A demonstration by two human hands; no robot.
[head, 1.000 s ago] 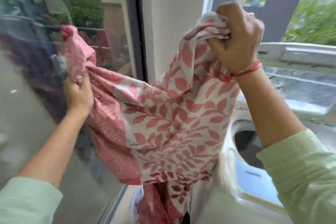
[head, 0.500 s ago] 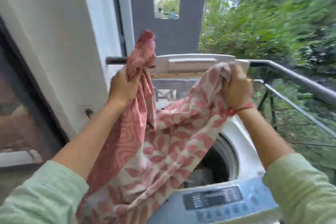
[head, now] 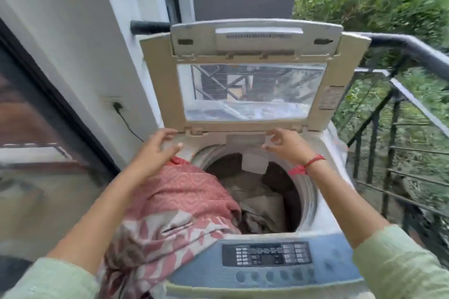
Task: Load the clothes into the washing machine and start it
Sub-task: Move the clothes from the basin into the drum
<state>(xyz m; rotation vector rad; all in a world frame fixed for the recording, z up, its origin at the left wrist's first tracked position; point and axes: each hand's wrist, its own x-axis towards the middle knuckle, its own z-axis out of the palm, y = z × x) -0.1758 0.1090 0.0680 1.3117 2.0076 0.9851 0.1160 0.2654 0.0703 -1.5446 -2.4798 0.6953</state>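
The pink cloth (head: 177,201) was draped over the washing machine's (head: 328,201) rim at eight o'clock, half outside the drum. Limp and light, it was judged best gathered by its hanging bulk. The left hand (head: 158,147) and right hand (head: 288,145) were seen with fingers loosely spread, nothing held.

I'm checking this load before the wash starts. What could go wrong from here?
1. The pink cloth lies over the drum rim and hangs outside the washing machine at its front left; closing the lid now could trap it.
2. The left hand and right hand are at the lid's fold line, so fingers could get pinched if it folds.
3. The cloth's edge lies at the control panel's left end and might slide over the buttons.
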